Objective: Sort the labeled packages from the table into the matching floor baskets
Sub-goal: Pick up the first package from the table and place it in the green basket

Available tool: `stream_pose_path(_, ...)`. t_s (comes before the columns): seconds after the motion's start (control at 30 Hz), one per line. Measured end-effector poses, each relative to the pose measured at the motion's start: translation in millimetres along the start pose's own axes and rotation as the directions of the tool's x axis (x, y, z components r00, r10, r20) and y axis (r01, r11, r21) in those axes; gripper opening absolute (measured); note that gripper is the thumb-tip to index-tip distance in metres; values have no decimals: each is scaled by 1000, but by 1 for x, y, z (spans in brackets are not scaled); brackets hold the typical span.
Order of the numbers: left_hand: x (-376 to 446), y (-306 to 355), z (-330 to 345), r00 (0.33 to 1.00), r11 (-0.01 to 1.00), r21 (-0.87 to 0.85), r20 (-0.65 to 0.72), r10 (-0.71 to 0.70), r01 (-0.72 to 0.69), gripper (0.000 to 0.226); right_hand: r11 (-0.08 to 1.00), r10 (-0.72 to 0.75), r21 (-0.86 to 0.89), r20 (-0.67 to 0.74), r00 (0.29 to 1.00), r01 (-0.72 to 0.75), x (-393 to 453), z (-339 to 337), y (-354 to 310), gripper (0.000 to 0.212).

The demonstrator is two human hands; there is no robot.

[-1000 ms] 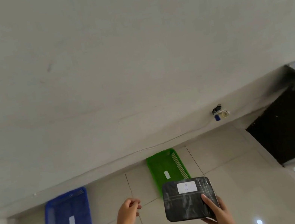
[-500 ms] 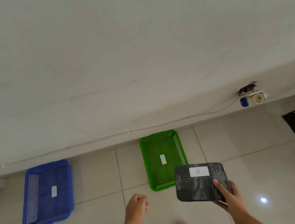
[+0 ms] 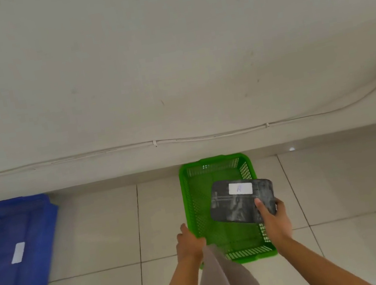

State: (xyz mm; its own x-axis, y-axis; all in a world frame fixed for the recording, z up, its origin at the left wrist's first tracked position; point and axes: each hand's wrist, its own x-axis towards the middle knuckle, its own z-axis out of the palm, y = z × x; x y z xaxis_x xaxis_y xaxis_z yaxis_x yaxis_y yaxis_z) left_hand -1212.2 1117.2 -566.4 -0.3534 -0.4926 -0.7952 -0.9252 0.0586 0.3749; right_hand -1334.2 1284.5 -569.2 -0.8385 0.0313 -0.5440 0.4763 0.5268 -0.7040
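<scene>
The green basket (image 3: 224,211) sits on the floor against the foot of the wall, a rectangular plastic tray with perforated mesh walls and floor; the part of its inside that shows holds nothing, though the package hides some of it. To the far left the blue basket (image 3: 13,253) lies on the same tiles, also mesh-sided, its bottom carrying only a small white label (image 3: 18,252) — its left edge runs out of view.

The package (image 3: 241,200) is a flat, dark grey slab with rounded corners, wrapped in glossy film that catches streaks of light. A white sticker (image 3: 239,188) sits near its far edge; the letter on it is too blurred to read. It hangs tilted above the right half of the green basket, overlapping the right rim.

The right hand (image 3: 275,221) is clamped on the package's near right corner, thumb on top and fingers beneath. The left hand (image 3: 189,241) holds nothing, loosely curled with the thumb out, just beside the basket's near left rim.

The pale, glossy floor tiles (image 3: 97,233) lie bare between the two baskets and to the right of the green one.
</scene>
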Motion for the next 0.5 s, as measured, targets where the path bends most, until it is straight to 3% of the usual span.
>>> stream_pose_path(0.07, 29, -7, 16, 999, 997, 66, -37, 28, -25, 86, 998, -68, 15, 53, 996, 68, 27, 30, 3, 60)
stream_pose_path(0.17, 63, -19, 30, 984, 990, 28, -113, 141, -139, 87, 990, -116, 93, 90, 989, 108, 67, 71, 9, 63)
stream_pose_path(0.3, 86, -30, 38, 940, 952, 57, -150, 306, -300, 71, 977, -90, 200, 53, 995, 78, 106, 109, 19, 62)
stream_pose_path(0.5, 89, -43, 36, 933, 942, 24, -131, 334, -334, 73, 986, 43, 161, 13, 999, -45, 136, 135, 32, 68)
